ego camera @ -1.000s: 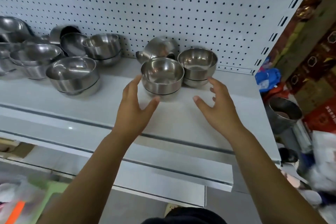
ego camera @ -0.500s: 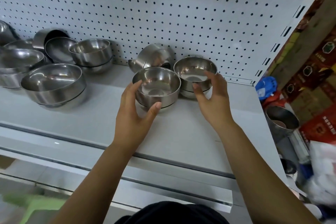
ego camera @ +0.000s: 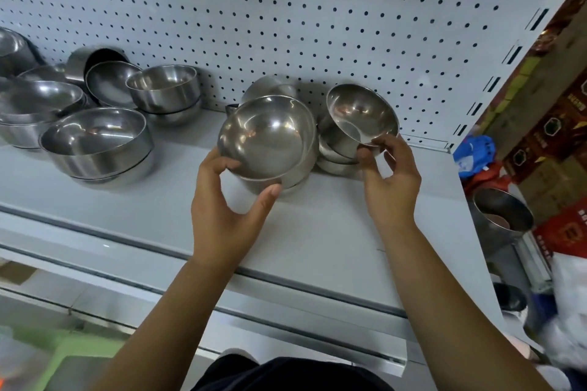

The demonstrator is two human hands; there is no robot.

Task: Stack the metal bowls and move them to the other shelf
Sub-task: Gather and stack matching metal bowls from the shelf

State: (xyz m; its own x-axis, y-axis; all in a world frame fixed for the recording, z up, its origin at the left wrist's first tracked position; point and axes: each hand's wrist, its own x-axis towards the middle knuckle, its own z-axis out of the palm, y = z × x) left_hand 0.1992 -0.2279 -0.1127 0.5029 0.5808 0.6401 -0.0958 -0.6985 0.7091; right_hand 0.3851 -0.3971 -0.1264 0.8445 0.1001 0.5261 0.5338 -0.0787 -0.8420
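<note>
My left hand (ego camera: 227,209) grips a shiny metal bowl (ego camera: 266,140), tilted toward me and lifted off another bowl (ego camera: 301,176) left on the white shelf (ego camera: 317,232). My right hand (ego camera: 389,182) pinches the rim of a smaller metal bowl (ego camera: 362,113), also tilted and raised above a short stack of bowls (ego camera: 333,157). Behind the two, a metal bowl on its side (ego camera: 270,86) leans against the pegboard.
More metal bowls (ego camera: 95,140) and stacks (ego camera: 165,92) fill the shelf's left part. A white pegboard (ego camera: 286,9) backs the shelf. A lower shelf (ego camera: 286,336) juts out below. At right stand a metal container (ego camera: 502,216) and red boxes (ego camera: 562,232).
Both hands closed on the two bowls and lifted them, tilting their openings toward me. The view moved closer to the shelf.
</note>
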